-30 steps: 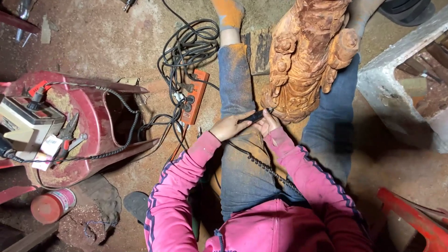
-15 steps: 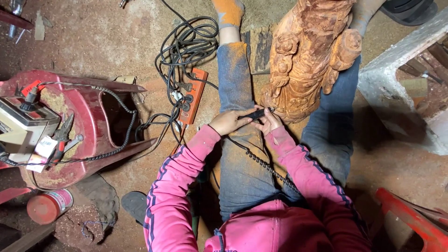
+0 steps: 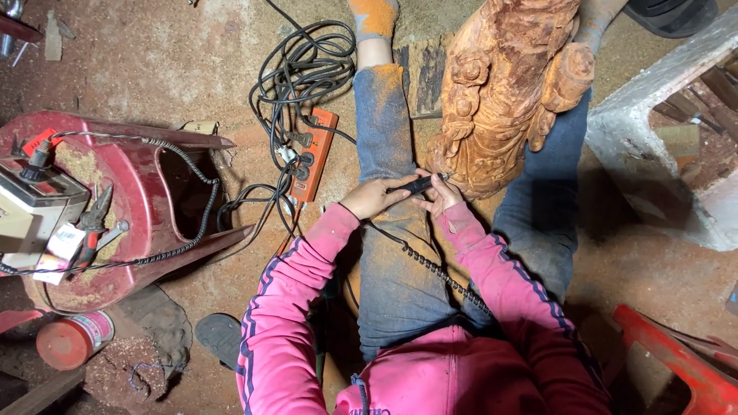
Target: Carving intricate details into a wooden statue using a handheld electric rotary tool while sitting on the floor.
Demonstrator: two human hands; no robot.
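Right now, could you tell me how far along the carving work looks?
The wooden carving already shows deep shaped relief. In hand: the left hand and right hand hold a slim corded rotary tool with its tip at the lower edge. How much detailing remains cannot be told.
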